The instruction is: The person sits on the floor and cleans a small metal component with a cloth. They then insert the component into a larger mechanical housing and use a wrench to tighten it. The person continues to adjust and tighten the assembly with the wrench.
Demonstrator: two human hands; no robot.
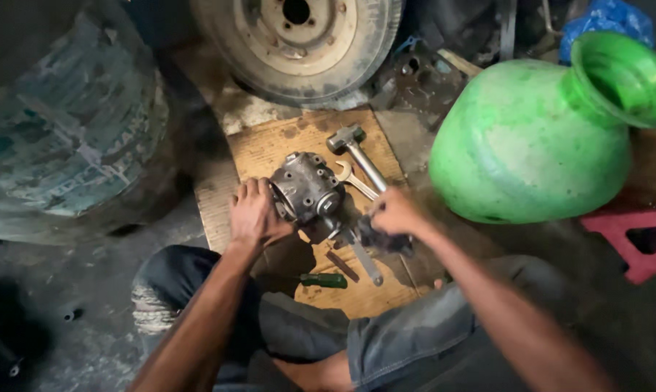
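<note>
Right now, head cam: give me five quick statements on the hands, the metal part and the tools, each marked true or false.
1. The left hand rests on the grey metal housing. True.
2. The hammer is in the right hand. False: it lies on the wooden board, beyond the housing; the right hand grips a dark object too unclear to identify.
3. An open-end spanner lies between the housing and the hammer. True.
4. The green pot stands upright. False: it lies tipped, its mouth toward the upper right.
5. A green-handled screwdriver lies on the board near the person's knees. True.
</note>
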